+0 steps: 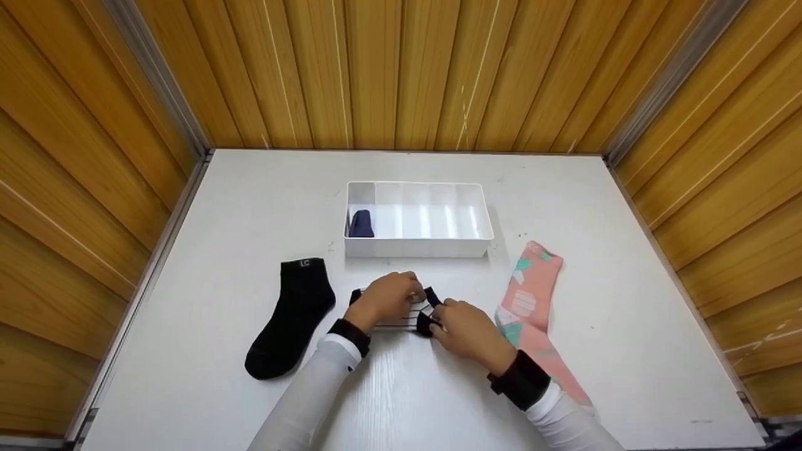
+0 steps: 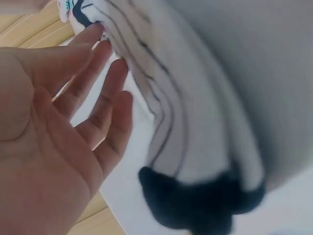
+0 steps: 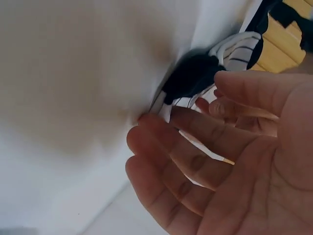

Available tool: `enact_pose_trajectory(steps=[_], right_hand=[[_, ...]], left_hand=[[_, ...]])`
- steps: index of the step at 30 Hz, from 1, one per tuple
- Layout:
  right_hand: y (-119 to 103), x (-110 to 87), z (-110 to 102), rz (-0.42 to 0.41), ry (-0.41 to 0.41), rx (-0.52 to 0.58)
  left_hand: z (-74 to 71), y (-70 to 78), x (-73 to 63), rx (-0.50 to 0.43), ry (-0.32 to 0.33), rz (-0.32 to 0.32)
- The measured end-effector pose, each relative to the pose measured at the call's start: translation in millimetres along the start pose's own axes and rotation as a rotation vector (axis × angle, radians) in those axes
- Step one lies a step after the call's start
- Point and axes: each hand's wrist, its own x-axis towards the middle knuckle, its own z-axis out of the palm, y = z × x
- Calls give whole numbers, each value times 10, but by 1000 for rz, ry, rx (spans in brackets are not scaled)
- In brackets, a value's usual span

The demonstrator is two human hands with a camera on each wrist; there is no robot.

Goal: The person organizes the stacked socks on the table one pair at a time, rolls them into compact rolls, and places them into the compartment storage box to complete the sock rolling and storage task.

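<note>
A white sock with thin dark stripes and black ends (image 1: 401, 321) lies folded over on the table, in front of the white box. My left hand (image 1: 390, 297) pinches its far edge; the left wrist view shows the fingertips (image 2: 120, 68) along the striped cloth (image 2: 166, 98). At the sock's right end, my right hand (image 1: 467, 329) pinches a black part, seen in the right wrist view as a black patch (image 3: 193, 73) by the thumb. The hands partly cover the sock in the head view.
A black ankle sock (image 1: 291, 319) lies flat on the left. On the right is a long pink patterned sock (image 1: 536, 300), partly under the right forearm. The white box (image 1: 416, 247) holds a folded navy sock-like bundle (image 1: 361, 224) at its left end. Wood-patterned walls (image 1: 401, 75) enclose the table.
</note>
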Motion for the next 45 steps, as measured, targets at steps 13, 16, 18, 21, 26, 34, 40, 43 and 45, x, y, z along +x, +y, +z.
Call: enact_pose_trajectory(steps=[13, 16, 18, 21, 26, 34, 40, 43, 45], right_hand=[[192, 314, 5, -198, -26, -29], [198, 321, 14, -184, -56, -51], [198, 321, 6, -175, -56, -57], [207, 302, 3, -170, -51, -50], [237, 272, 12, -162, -65, -46], [269, 269, -15, -149, -64, -37], [281, 152, -26, -148, -50, -39], [248, 51, -16, -153, -53, -45], [209, -22, 2, -165, -60, -41]], left_hand=[[218, 380, -347, 155, 45, 63], [283, 464, -361, 243, 45, 44], [305, 480, -364, 275, 49, 25], [311, 474, -383, 263, 59, 25], [309, 461, -400, 234, 59, 34], [257, 457, -374, 201, 63, 27], [204, 408, -379, 179, 77, 28], [183, 374, -414, 180, 87, -7], [182, 351, -444, 190, 91, -33]])
